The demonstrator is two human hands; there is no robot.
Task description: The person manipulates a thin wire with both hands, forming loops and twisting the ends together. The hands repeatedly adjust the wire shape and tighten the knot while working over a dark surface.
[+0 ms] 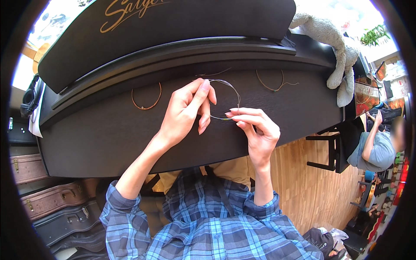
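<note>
A loop of thin metal wire (pixel 238 98) is held up over the dark closed piano lid (pixel 104 138). My left hand (pixel 182 112) pinches its top left part between thumb and index finger, the other fingers curled loosely below. My right hand (pixel 263 132) grips the lower right of the loop with its fingertips. To the left on the lid lies a copper-coloured wire bracelet (pixel 145 108). On the right lies a thinner bracelet (pixel 274 89) with a small green bead and a loose tail. Behind my left hand is a thin loose wire piece (pixel 219 73).
A grey plush toy (pixel 338 52) hangs over the lid's right end. Headphones (pixel 30 97) sit at the far left, above several instrument cases (pixel 56 199). Another person (pixel 375 147) sits at the right beside a black bench (pixel 329 151). Wooden floor (pixel 307 190) shows below.
</note>
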